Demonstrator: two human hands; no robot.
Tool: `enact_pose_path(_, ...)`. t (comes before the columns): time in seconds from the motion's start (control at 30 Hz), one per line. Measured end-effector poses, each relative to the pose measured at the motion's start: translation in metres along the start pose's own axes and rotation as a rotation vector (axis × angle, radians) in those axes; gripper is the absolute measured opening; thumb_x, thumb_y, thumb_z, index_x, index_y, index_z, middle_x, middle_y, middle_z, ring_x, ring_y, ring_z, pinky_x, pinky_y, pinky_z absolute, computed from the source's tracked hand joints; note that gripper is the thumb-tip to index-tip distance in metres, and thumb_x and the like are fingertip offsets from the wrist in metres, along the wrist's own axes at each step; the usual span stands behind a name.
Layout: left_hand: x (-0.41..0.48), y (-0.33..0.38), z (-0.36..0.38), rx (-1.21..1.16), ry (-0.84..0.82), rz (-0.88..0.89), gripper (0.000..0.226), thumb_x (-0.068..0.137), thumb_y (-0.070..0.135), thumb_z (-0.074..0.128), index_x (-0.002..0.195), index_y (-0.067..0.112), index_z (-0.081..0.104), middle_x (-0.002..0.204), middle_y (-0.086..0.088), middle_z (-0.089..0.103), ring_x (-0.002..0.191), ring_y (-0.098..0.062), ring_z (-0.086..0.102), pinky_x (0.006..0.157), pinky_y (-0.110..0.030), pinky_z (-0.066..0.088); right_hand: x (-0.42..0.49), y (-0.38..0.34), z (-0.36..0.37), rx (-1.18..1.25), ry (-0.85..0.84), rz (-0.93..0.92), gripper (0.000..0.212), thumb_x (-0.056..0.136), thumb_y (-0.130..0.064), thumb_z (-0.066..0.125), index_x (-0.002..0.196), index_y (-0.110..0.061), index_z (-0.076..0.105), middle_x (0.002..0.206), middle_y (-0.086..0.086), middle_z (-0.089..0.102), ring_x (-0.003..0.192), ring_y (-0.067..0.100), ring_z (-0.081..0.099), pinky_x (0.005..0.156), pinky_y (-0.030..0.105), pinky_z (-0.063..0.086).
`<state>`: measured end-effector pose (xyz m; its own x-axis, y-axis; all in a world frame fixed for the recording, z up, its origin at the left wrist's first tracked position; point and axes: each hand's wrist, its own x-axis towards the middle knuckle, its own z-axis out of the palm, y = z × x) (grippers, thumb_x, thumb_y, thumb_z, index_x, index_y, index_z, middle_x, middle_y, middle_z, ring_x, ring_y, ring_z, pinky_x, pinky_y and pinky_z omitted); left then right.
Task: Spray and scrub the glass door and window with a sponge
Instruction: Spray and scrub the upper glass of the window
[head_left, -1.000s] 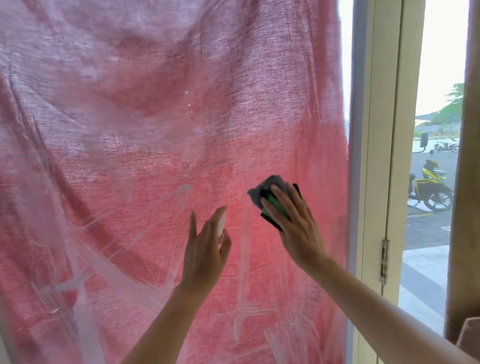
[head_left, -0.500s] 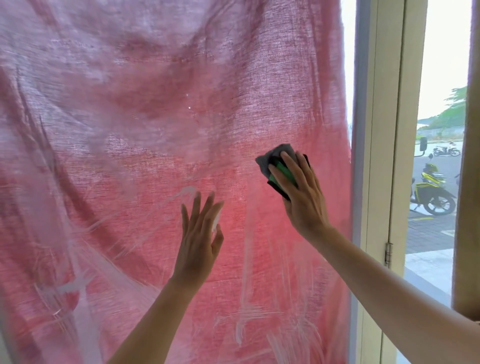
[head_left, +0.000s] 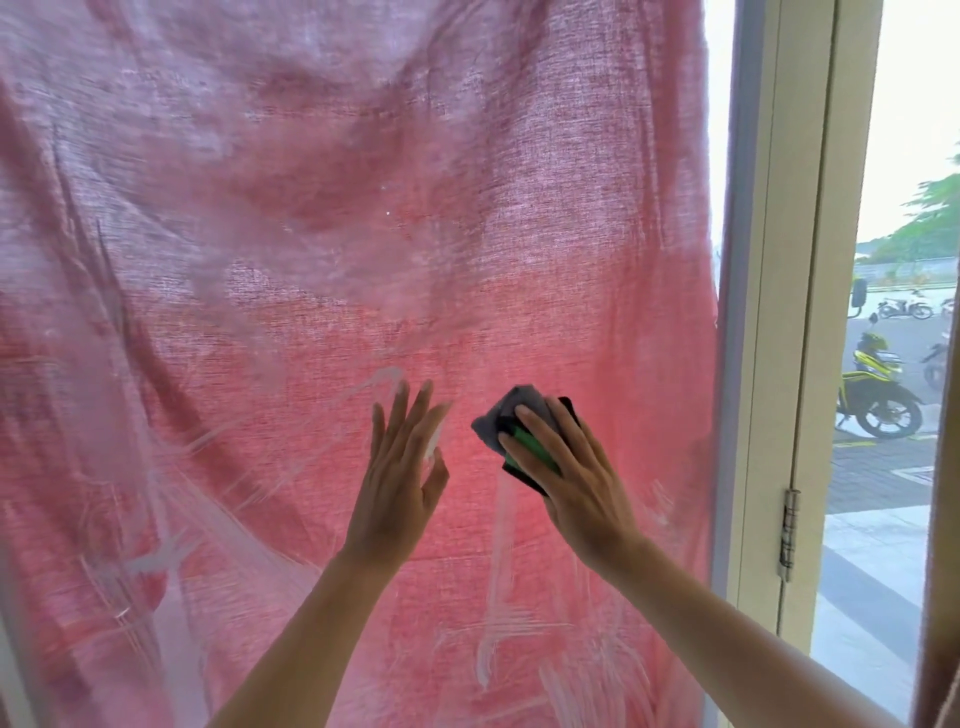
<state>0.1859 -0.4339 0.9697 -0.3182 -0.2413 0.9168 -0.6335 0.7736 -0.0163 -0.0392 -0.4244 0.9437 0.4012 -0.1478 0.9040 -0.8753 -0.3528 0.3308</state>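
Observation:
A glass pane (head_left: 311, 234) fills most of the view, with a red curtain behind it and white soapy streaks (head_left: 496, 582) across its lower half. My right hand (head_left: 582, 493) presses a green and black sponge (head_left: 532, 449), wrapped with a grey cloth (head_left: 496, 415), flat against the glass with straight fingers laid over it. My left hand (head_left: 400, 483) rests flat on the glass just left of the sponge, fingers straight and pointing up. No spray bottle is in view.
A cream door frame (head_left: 779, 312) with a metal hinge (head_left: 789, 525) stands right of the pane. Past it is a narrow opening to the street, with a yellow motorbike (head_left: 878, 389) parked outside. A brownish edge runs down the far right.
My right hand slid the sponge up the glass, then back down and slightly left. My left hand stayed in place on the pane, its fingers now straighter.

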Motion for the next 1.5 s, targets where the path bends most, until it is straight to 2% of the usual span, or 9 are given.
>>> enact_pose_path(0.1, -0.001, -0.004, -0.001, 0.021, -0.014, 0.015, 0.063, 0.088, -0.001, 0.059, 0.144, 0.012, 0.032, 0.157, -0.011, 0.023, 0.147, -0.031, 0.013, 0.12, -0.05, 0.006, -0.027, 0.009, -0.008, -0.025, -0.049, -0.003, 0.07, 0.082, 0.001, 0.065, 0.143, -0.022, 0.039, 0.153, 0.003, 0.029, 0.143, 0.034, 0.024, 0.112, 0.05, 0.032)
enact_pose_path(0.27, -0.001, -0.004, 0.001, 0.026, -0.018, 0.007, 0.062, 0.088, -0.001, 0.059, 0.143, 0.011, 0.033, 0.157, -0.011, 0.022, 0.147, -0.031, 0.011, 0.119, -0.051, 0.007, -0.033, 0.036, -0.025, 0.006, -0.042, 0.103, 0.071, 0.08, 0.0, 0.07, 0.141, -0.024, 0.041, 0.152, 0.003, 0.031, 0.143, 0.035, 0.023, 0.11, 0.055, 0.033)
enact_pose_path(0.53, -0.001, -0.003, 0.0, -0.013, -0.014, 0.014, 0.064, 0.087, -0.002, 0.06, 0.143, 0.013, 0.032, 0.157, -0.012, 0.024, 0.147, -0.03, 0.011, 0.119, -0.053, 0.007, 0.069, 0.048, -0.026, 0.034, 0.174, 0.265, 0.059, 0.088, 0.005, 0.06, 0.141, -0.017, 0.047, 0.152, 0.01, 0.034, 0.144, 0.034, 0.022, 0.114, 0.053, 0.027)
enact_pose_path(0.7, 0.0, -0.002, 0.001, -0.025, 0.01, 0.004, 0.063, 0.088, -0.001, 0.059, 0.143, 0.014, 0.032, 0.157, -0.012, 0.024, 0.147, -0.03, 0.011, 0.119, -0.053, 0.006, 0.098, 0.024, -0.013, 0.021, 0.201, 0.302, 0.055, 0.09, 0.002, 0.057, 0.141, -0.017, 0.048, 0.152, 0.008, 0.035, 0.145, 0.033, 0.021, 0.112, 0.054, 0.029)
enact_pose_path(0.93, -0.003, -0.001, 0.005, -0.043, 0.014, 0.001, 0.056, 0.091, 0.002, 0.056, 0.141, 0.009, 0.034, 0.157, -0.014, 0.022, 0.147, -0.032, 0.009, 0.119, -0.052, 0.004, 0.039, -0.008, 0.004, 0.025, 0.1, 0.13, 0.057, 0.089, -0.002, 0.062, 0.141, -0.018, 0.045, 0.152, 0.005, 0.032, 0.144, 0.035, 0.022, 0.114, 0.052, 0.028)
enact_pose_path(1.07, -0.009, 0.004, 0.012, -0.073, 0.007, 0.003, 0.061, 0.089, 0.002, 0.057, 0.143, 0.013, 0.03, 0.158, -0.014, 0.019, 0.147, -0.032, 0.007, 0.119, -0.05, 0.006, -0.014, -0.017, 0.006, 0.01, 0.016, 0.078, 0.057, 0.093, -0.007, 0.053, 0.144, -0.022, 0.036, 0.154, 0.003, 0.028, 0.144, 0.034, 0.022, 0.112, 0.051, 0.03)
enact_pose_path(1.2, -0.013, 0.009, 0.016, -0.068, -0.005, -0.006, 0.061, 0.089, 0.0, 0.057, 0.142, 0.012, 0.031, 0.159, -0.012, 0.017, 0.148, -0.03, 0.005, 0.12, -0.047, 0.004, -0.057, -0.007, 0.002, -0.001, -0.023, 0.113, 0.08, 0.078, 0.003, 0.073, 0.144, -0.025, 0.036, 0.154, 0.0, 0.027, 0.145, 0.032, 0.021, 0.114, 0.048, 0.028)
enact_pose_path(1.3, -0.015, 0.011, 0.016, -0.058, -0.015, -0.01, 0.06, 0.09, 0.001, 0.056, 0.143, 0.013, 0.03, 0.16, -0.009, 0.014, 0.148, -0.03, 0.004, 0.12, -0.046, 0.004, -0.073, 0.015, -0.007, -0.013, -0.028, 0.159, 0.086, 0.074, 0.005, 0.076, 0.143, -0.026, 0.037, 0.156, -0.001, 0.026, 0.145, 0.033, 0.02, 0.117, 0.046, 0.023)
enact_pose_path(1.5, -0.019, 0.013, 0.016, -0.035, -0.032, -0.008, 0.061, 0.09, 0.004, 0.054, 0.144, 0.016, 0.028, 0.16, -0.009, 0.013, 0.148, -0.031, 0.005, 0.121, -0.043, 0.003, -0.052, 0.064, -0.027, -0.03, 0.053, 0.251, 0.072, 0.081, 0.009, 0.064, 0.142, -0.021, 0.04, 0.154, 0.005, 0.028, 0.144, 0.036, 0.021, 0.114, 0.05, 0.026)
